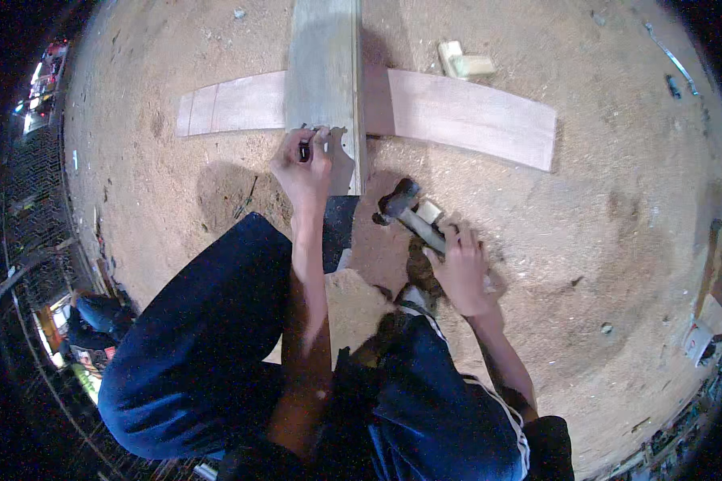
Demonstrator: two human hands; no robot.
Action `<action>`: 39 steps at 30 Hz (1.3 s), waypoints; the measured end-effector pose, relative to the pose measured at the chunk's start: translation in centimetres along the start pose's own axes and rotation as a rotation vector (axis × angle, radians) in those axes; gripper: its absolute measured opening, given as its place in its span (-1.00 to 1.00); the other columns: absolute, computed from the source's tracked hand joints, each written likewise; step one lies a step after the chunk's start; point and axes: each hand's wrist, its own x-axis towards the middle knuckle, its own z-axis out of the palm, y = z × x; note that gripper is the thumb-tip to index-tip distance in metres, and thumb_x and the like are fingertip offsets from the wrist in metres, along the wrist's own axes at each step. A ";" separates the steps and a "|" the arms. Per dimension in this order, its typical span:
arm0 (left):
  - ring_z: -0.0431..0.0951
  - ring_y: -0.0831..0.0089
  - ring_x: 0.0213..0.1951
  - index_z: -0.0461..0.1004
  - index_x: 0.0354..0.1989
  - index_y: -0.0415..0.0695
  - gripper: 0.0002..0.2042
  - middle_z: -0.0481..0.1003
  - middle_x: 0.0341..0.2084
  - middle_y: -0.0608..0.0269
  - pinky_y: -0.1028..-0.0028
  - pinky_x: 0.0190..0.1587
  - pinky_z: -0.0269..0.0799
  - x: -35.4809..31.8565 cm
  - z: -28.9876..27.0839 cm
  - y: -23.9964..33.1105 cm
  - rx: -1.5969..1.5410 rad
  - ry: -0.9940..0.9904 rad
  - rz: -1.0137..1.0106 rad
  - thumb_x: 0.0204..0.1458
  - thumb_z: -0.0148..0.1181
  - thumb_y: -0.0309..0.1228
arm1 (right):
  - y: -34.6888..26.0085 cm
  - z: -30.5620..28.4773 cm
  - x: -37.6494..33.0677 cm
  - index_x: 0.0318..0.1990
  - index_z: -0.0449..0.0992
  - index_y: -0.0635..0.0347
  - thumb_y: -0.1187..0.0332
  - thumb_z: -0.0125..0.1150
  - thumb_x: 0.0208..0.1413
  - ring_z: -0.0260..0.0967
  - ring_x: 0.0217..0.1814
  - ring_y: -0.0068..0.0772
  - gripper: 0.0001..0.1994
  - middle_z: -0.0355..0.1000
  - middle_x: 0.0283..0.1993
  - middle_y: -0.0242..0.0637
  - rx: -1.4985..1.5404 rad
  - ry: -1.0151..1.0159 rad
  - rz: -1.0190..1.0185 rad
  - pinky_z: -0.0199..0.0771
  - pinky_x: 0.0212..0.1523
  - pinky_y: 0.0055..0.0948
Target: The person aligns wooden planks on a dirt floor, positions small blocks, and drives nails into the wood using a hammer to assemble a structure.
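A greyish wooden beam (321, 64) reaches away from me and lies across a pale pinkish plank (473, 116). At the beam's near end is my left hand (305, 164), its fingers pinched together over the top surface. Something small and dark shows between thumb and fingers, too unclear to name. To the right of the beam's end, a hammer (415, 218) lies tilted above the ground, its dark head toward the beam. My right hand (464, 268) has thumb and fingers around the end of its handle.
Two small wood blocks (465, 64) lie beyond the plank, and another small block (431, 212) sits beside the hammer. A thin dark rod (250, 192) rests on the sandy ground (586, 240) left of my left hand. Someone in dark clothing (96, 321) is at the far left.
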 end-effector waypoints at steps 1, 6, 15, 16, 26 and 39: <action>0.53 0.49 -0.47 0.56 -0.39 -0.31 -0.96 0.55 -0.53 0.16 0.47 -0.34 0.45 0.4 0.1 -0.2 -0.010 0.004 0.039 0.00 0.30 -0.63 | 0.5 0.2 -0.3 0.20 0.39 0.20 0.19 0.36 0.10 0.27 0.28 0.12 -0.46 0.29 0.25 0.09 0.011 -0.029 -0.027 0.35 0.22 0.07; 0.61 0.24 -0.46 0.58 -0.38 -0.28 -0.92 0.59 -0.48 0.05 0.37 -0.34 0.49 1.0 -2.1 -1.2 -0.005 0.076 0.140 -0.04 0.33 -0.57 | -1.2 0.6 -0.8 0.27 0.28 0.32 0.36 0.25 0.16 0.54 -0.28 0.19 -0.46 0.45 -0.17 0.08 -0.044 0.195 -0.208 0.56 -0.34 0.01; 0.65 0.17 -0.41 0.62 -0.38 -0.23 -0.92 0.60 -0.49 -0.01 0.29 -0.32 0.51 0.2 -2.0 -0.4 0.017 0.043 0.086 -0.06 0.36 -0.51 | -4.4 -10.3 -0.6 0.50 -0.01 0.11 0.40 0.00 0.34 0.53 -0.39 0.25 -0.39 0.49 -0.34 0.31 0.450 -0.071 -0.310 0.48 -0.38 0.05; 0.64 0.17 -0.42 0.62 -0.38 -0.23 -0.92 0.60 -0.48 0.00 0.30 -0.32 0.51 0.1 -2.7 -0.4 0.024 0.032 0.079 -0.06 0.35 -0.51 | -4.9 -10.1 0.1 0.51 -0.03 0.04 0.40 0.03 0.33 0.51 -0.46 0.23 -0.36 0.49 -0.37 0.29 0.432 -0.045 -0.398 0.47 -0.45 0.06; 0.60 0.19 -0.43 0.61 -0.37 -0.23 -0.90 0.57 -0.46 0.02 0.32 -0.33 0.49 0.6 -2.0 -1.0 0.011 0.001 0.121 -0.08 0.36 -0.53 | -5.6 -9.3 3.0 0.50 0.06 0.07 0.39 0.08 0.29 0.45 -0.60 0.10 -0.36 0.45 -0.46 0.20 0.144 -0.156 -0.473 0.43 -0.50 0.03; 0.57 0.22 -0.37 0.58 -0.33 -0.27 -0.88 0.55 -0.42 0.04 0.36 -0.28 0.44 0.5 -2.1 -0.5 -0.135 -0.046 0.067 -0.08 0.29 -0.64 | -6.0 -9.3 3.5 0.48 0.09 0.15 0.39 0.08 0.29 0.44 -0.62 0.15 -0.39 0.44 -0.55 0.18 0.160 -0.156 -0.390 0.42 -0.54 0.04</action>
